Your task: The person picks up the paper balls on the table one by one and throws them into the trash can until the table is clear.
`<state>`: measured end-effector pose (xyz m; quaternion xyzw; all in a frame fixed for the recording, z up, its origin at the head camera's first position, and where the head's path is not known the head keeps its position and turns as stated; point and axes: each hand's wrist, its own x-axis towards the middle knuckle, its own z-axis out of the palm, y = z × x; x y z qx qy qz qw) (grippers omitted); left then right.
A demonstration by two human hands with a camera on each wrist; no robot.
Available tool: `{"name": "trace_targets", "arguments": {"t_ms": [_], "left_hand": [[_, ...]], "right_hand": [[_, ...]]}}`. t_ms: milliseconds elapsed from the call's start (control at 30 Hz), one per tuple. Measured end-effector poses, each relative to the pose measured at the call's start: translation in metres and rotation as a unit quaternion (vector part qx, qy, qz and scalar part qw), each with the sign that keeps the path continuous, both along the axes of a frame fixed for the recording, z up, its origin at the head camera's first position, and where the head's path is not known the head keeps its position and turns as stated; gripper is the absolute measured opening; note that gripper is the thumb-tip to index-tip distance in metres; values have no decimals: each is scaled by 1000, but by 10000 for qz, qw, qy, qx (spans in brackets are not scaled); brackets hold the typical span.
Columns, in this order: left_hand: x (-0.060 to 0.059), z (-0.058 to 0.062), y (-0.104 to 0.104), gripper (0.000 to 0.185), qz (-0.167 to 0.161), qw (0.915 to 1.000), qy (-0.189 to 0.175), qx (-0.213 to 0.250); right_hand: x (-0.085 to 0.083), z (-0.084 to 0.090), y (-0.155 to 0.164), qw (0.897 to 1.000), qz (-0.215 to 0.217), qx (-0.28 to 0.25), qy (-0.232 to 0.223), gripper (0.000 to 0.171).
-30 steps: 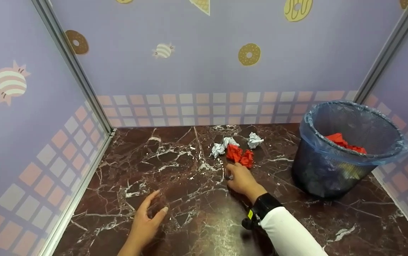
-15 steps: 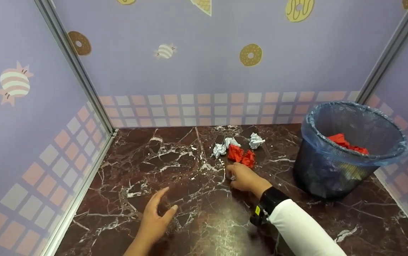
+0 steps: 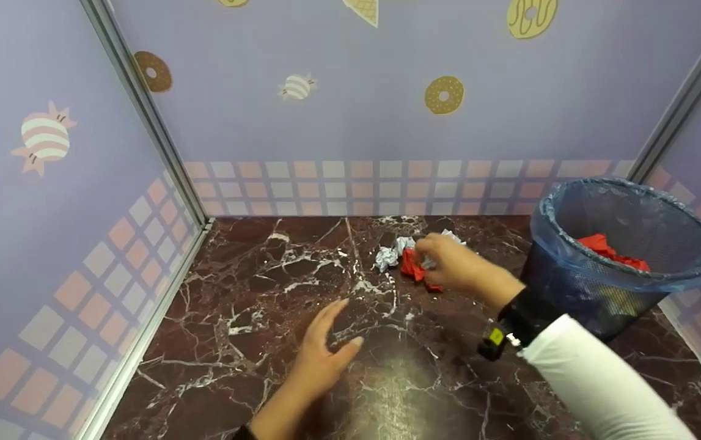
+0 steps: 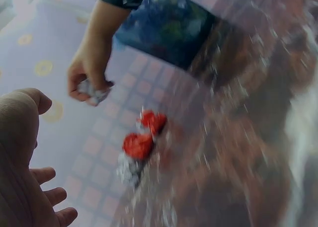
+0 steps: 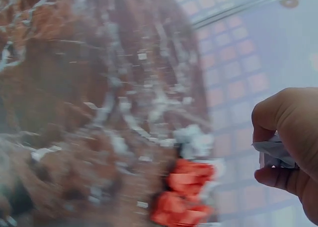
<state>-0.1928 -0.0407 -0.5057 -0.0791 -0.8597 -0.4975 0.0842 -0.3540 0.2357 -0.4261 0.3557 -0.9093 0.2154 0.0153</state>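
head view shows the right hand (image 3: 457,269) with fingers (image 5: 278,180) pinched round a white paper wad (image 5: 276,155) lifted above the red wads (image 3: 414,269), the left hand (image 3: 322,360) slack-fingered and holding nothing, so i'd keep that pinch firm while carrying toward the bin (image 3: 625,201).

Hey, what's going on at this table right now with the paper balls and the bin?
A person's right hand pinches a crumpled white paper ball, lifted off the dark marble table. Below it lie two red paper balls and more white ones. The left hand hovers open over the table, holding nothing. On the right stands a mesh bin with a blue liner and red paper already inside.
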Motion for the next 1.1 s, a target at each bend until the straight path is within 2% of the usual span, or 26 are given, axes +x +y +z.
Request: {"name": "trace_targets", "arguments": {"t_ms": [133, 267, 500, 667, 800, 1100], "left_hand": [[-8, 13, 26, 70, -376, 9992, 66, -68], [-16, 25, 52, 70, -664, 9976, 169, -139], [-21, 42, 92, 70, -1136, 9930, 151, -303], [-26, 49, 111, 72, -1464, 9884, 149, -383], [-29, 54, 123, 73, -1728, 9834, 289, -463], [-33, 61, 148, 75, -2120, 9698, 717, -967]], "right_hand": [[6, 43, 16, 9999, -136, -30, 28, 24], [8, 80, 36, 9989, -234, 26, 404, 27], [8, 127, 84, 9932, -517, -76, 1043, 26], [8, 147, 126, 9869, -942, 20, 1312, 24], [9, 156, 163, 9815, -1431, 54, 1269, 22], [4, 155, 233, 9649, -2368, 188, 1121, 19]]}}
